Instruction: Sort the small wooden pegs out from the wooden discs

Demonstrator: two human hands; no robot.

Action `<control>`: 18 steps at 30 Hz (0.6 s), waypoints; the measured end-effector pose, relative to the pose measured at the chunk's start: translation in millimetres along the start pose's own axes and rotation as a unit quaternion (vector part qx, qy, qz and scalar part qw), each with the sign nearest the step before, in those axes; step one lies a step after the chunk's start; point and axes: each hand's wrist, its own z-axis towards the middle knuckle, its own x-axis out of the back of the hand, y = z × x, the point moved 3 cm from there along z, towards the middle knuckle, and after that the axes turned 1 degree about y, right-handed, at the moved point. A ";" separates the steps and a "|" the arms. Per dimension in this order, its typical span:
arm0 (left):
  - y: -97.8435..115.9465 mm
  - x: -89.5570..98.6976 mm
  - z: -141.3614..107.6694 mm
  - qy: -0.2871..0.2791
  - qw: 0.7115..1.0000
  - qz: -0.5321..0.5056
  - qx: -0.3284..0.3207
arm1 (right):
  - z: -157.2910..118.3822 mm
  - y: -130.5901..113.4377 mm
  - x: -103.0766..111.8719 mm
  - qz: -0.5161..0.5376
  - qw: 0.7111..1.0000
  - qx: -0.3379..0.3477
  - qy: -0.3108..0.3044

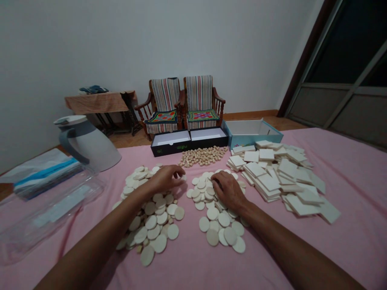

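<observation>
Pale round discs lie in two heaps on a pink cloth. My left hand (pixel 169 177) is held over the inner edge of the left heap of discs (pixel 154 225), its fingers curled. A pale bit shows by its fingertips, too small to make out. On the right heap of discs (pixel 213 215) rests my right hand (pixel 228 189), fingers bent down among the pieces. What those fingertips grip, if anything, is hidden. Small wooden beads or blocks (pixel 204 156) form a pile just beyond both hands. Several small wooden bits also show between the discs of the left heap.
White square tiles (pixel 278 177) are heaped at the right. Behind stand a black two-part box (pixel 208 143) and a light blue box (pixel 254 140). To the left are a grey-white jug (pixel 93 145), a clear plastic tray (pixel 57 213) and a blue-white packet (pixel 45 177) on the pink cloth (pixel 260 266).
</observation>
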 end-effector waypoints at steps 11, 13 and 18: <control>-19.6 6.1 -52.0 0.161 0.983 -0.034 -0.077 | 0.9 -1.9 5.2 0.022 1.000 0.008 0.017; -26.1 6.3 -65.8 0.194 0.979 -0.020 -0.066 | 3.5 -7.1 11.1 0.043 0.998 0.020 0.047; -39.1 -0.7 -87.4 0.224 0.972 0.011 -0.068 | 13.2 -41.9 12.6 0.115 0.992 0.056 0.004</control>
